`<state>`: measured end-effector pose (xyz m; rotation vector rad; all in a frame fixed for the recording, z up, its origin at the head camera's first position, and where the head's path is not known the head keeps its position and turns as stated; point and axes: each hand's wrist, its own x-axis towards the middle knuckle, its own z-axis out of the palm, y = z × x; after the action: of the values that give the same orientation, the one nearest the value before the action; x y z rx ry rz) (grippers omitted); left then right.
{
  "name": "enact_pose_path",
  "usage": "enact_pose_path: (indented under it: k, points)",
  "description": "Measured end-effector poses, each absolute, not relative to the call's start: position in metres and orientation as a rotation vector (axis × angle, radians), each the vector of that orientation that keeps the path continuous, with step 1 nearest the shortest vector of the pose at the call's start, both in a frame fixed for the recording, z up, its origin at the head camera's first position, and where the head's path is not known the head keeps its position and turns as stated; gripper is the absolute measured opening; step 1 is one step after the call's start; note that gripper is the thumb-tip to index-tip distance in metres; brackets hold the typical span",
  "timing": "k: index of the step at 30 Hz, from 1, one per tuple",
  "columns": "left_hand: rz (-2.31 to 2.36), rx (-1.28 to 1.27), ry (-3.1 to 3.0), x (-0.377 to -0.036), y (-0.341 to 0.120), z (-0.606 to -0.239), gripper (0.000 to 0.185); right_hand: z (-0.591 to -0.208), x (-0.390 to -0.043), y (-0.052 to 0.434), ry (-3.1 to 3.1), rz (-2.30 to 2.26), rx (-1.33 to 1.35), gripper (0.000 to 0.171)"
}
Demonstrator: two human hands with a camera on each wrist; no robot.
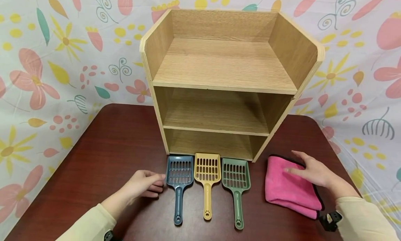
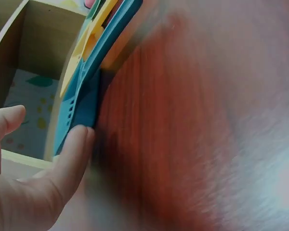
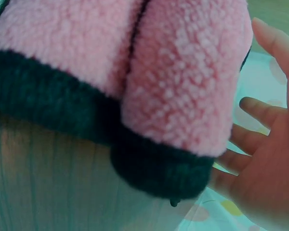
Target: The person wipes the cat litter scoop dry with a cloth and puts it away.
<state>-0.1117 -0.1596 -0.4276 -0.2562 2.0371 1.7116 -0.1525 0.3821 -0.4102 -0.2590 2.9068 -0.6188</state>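
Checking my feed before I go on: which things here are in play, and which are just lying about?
In play: blue scoop, touched by the left hand; pink cloth, under the right hand.

Lying about: yellow scoop, green scoop, wooden shelf unit, table.

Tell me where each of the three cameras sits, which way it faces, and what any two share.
Head: above the table, looking forward and down at shelf, three scoops, both hands and sleeves.
Left wrist: low beside the left hand, facing the blue scoop; fingers show.
Right wrist: low beside the right hand, facing the pink cloth.
Shared: head and left wrist both show the blue scoop.
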Motion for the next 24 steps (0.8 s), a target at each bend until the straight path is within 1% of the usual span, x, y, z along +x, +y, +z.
enact_pose_path:
  k: [2,8,13,17,21,24]
  points:
    - [1.723,-0.245,1.952,-0.108,-0.161,-0.429,0.053,-0.411,-0.152,0.382,2.897,-0.624,-0.257,0.084]
    - [1.732,-0.203,1.758,-0.097,-0.154,-0.434,0.058,-0.416,-0.151,0.384,2.893,-0.612,-0.274,0.082]
    - [1.76,-0.183,1.648,-0.091,-0.146,-0.438,0.063,-0.421,-0.152,0.384,2.928,-0.594,-0.331,0.076]
    - [1.812,-0.174,1.571,-0.087,-0.14,-0.441,0.061,-0.424,-0.152,0.384,2.926,-0.579,-0.296,0.071]
    - [1.832,-0.168,1.53,-0.084,-0.134,-0.441,0.053,-0.423,-0.153,0.385,2.917,-0.558,-0.23,0.06]
    - [1.836,-0.172,1.524,-0.083,-0.132,-0.441,0.052,-0.422,-0.153,0.385,2.898,-0.582,-0.224,0.05]
